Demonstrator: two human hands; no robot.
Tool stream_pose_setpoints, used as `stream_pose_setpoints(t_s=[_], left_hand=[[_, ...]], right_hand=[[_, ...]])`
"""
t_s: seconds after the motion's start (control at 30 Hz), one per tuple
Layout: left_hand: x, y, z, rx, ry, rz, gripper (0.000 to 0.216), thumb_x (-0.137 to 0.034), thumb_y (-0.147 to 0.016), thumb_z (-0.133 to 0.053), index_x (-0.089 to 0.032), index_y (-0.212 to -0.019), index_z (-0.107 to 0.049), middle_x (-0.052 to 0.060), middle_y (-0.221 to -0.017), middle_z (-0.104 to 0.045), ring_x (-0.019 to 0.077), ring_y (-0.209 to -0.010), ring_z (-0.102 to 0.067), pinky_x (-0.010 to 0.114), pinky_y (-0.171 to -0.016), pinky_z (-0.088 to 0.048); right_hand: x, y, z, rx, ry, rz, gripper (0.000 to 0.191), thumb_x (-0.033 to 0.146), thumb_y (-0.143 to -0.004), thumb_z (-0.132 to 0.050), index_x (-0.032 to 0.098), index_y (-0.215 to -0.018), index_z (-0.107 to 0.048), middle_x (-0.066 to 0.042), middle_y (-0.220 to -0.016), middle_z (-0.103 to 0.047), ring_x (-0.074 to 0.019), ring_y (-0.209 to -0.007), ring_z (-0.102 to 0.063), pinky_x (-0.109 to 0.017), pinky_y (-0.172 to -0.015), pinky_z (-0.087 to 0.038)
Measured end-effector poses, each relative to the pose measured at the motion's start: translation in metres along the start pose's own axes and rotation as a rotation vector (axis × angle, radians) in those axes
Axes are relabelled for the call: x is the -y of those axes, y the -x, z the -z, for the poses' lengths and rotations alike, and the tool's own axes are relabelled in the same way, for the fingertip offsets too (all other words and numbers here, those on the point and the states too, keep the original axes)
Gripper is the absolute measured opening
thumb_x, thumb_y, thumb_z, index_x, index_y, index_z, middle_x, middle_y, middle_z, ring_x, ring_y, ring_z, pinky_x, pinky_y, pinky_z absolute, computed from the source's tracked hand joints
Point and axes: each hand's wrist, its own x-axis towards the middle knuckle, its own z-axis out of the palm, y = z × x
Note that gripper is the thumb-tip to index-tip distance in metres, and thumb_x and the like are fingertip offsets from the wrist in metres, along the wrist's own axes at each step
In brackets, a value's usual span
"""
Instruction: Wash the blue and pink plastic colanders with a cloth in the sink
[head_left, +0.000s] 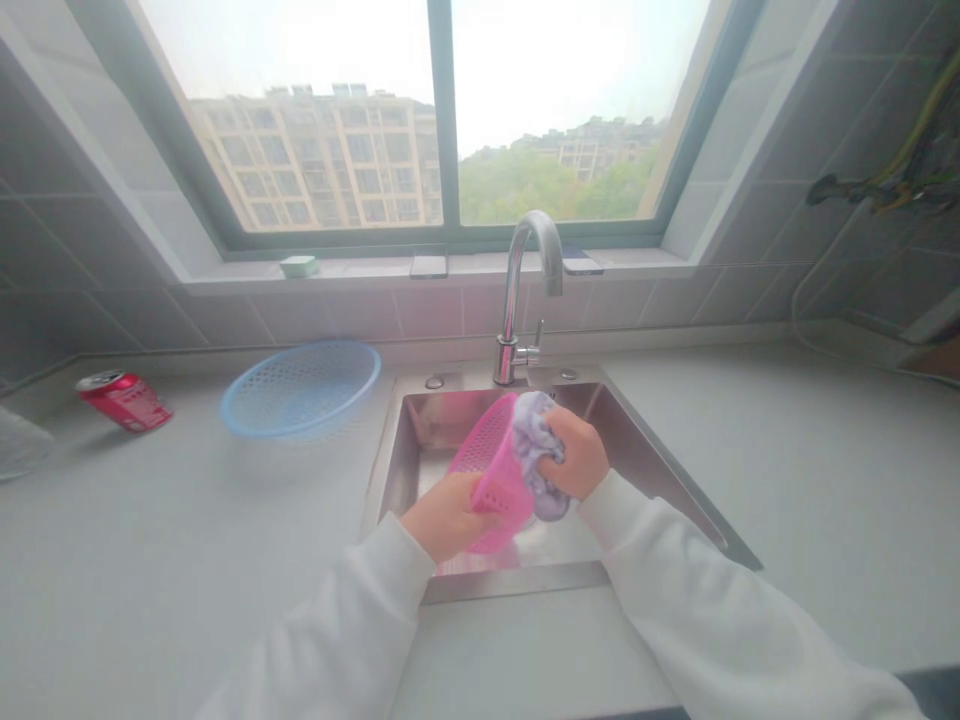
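At the sink (517, 582): left hand (448, 515) is gripping, apparently steadying, pink basket (508, 485); right hand (579, 456) is clutching cloth (531, 435) against it.

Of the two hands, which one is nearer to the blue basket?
Left. The left hand, its grip on the pink basket, is right of the blue basket and nearer the person; the right hand, with the cloth, is farther right.

Pink plastic basket (508, 498), wrinkled cloth (531, 437), glossy metal faucet (513, 295), metal sink (517, 584)
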Motion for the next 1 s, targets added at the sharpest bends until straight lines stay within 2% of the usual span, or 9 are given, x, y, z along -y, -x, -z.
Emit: stream_pose_setpoints(t_s=[0.1, 0.2, 0.3, 0.37, 0.57, 0.73, 0.87, 1.0], left_hand=[[0.007, -0.006, 0.002, -0.047, 0.046, -0.007, 0.023, -0.025, -0.074, -0.07, -0.011, -0.091, -0.073, 0.007, -0.087, -0.074, 0.0226, -0.081, -0.065, 0.034, -0.078, -0.05], [0.011, -0.009, 0.004, -0.039, 0.086, -0.032, 0.023, -0.028, -0.075, -0.072, -0.01, -0.089, -0.072, 0.006, -0.084, -0.073, 0.0213, -0.08, -0.064, 0.034, -0.081, -0.05], [0.011, -0.01, 0.005, -0.028, 0.13, -0.018, 0.027, -0.03, -0.072, -0.076, -0.011, -0.092, -0.073, 0.006, -0.088, -0.074, 0.0217, -0.084, -0.065, 0.035, -0.084, -0.05], [0.01, -0.01, 0.004, -0.022, 0.123, -0.019, 0.029, -0.032, -0.072, -0.077, -0.012, -0.093, -0.074, 0.006, -0.089, -0.074, 0.0223, -0.085, -0.065, 0.036, -0.086, -0.051], [0.007, -0.006, 0.005, -0.004, -0.01, -0.01, 0.02, -0.023, -0.073, -0.069, -0.011, -0.088, -0.073, 0.005, -0.084, -0.072, 0.0219, -0.08, -0.064, 0.036, -0.082, -0.05], [-0.004, 0.0, 0.007, 0.065, -0.057, 0.006, 0.026, -0.015, -0.068, -0.061, -0.012, -0.09, -0.075, 0.004, -0.082, -0.073, 0.0216, -0.079, -0.065, 0.033, -0.078, -0.05], [-0.008, 0.003, 0.007, 0.107, -0.045, 0.006, 0.023, -0.016, -0.069, -0.061, -0.013, -0.088, -0.074, 0.003, -0.08, -0.072, 0.0206, -0.077, -0.064, 0.031, -0.075, -0.049], [-0.007, 0.002, 0.006, 0.124, -0.045, 0.036, 0.022, -0.018, -0.07, -0.062, -0.012, -0.088, -0.073, 0.003, -0.079, -0.071, 0.0208, -0.076, -0.064, 0.031, -0.075, -0.048]], right_hand=[[0.016, 0.006, -0.008, 0.046, 0.169, 0.219, 0.012, 0.027, -0.066, -0.06, 0.023, -0.077, -0.058, -0.002, -0.074, -0.055, -0.0168, -0.066, -0.048, -0.028, -0.058, -0.033], [0.025, 0.011, -0.012, 0.079, 0.273, 0.378, 0.014, 0.03, -0.068, -0.063, 0.023, -0.081, -0.063, -0.003, -0.076, -0.057, -0.0165, -0.063, -0.047, -0.029, -0.056, -0.029], [0.027, 0.013, -0.013, 0.114, 0.283, 0.459, 0.016, 0.037, -0.072, -0.065, 0.023, -0.08, -0.065, -0.003, -0.075, -0.056, -0.0162, -0.063, -0.045, -0.029, -0.056, -0.027], [0.025, 0.013, -0.013, 0.125, 0.263, 0.458, 0.016, 0.038, -0.073, -0.064, 0.023, -0.079, -0.064, -0.003, -0.074, -0.056, -0.016, -0.063, -0.046, -0.029, -0.056, -0.027], [0.007, 0.008, -0.011, 0.143, 0.159, 0.272, 0.018, 0.03, -0.065, -0.06, 0.023, -0.082, -0.061, -0.004, -0.081, -0.062, -0.0172, -0.066, -0.052, -0.028, -0.057, -0.034], [-0.009, 0.004, -0.008, 0.053, -0.01, 0.079, 0.024, 0.023, -0.06, -0.055, 0.024, -0.084, -0.057, -0.003, -0.079, -0.06, -0.021, -0.072, -0.057, -0.031, -0.064, -0.043], [-0.015, 0.0, -0.003, 0.012, -0.106, -0.101, 0.016, 0.022, -0.061, -0.052, 0.024, -0.077, -0.051, 0.001, -0.071, -0.054, -0.0182, -0.065, -0.05, -0.031, -0.063, -0.042], [-0.018, -0.004, -0.001, 0.027, -0.166, -0.233, 0.008, 0.025, -0.066, -0.051, 0.024, -0.07, -0.044, 0.005, -0.062, -0.044, -0.0147, -0.06, -0.041, -0.027, -0.059, -0.035]])
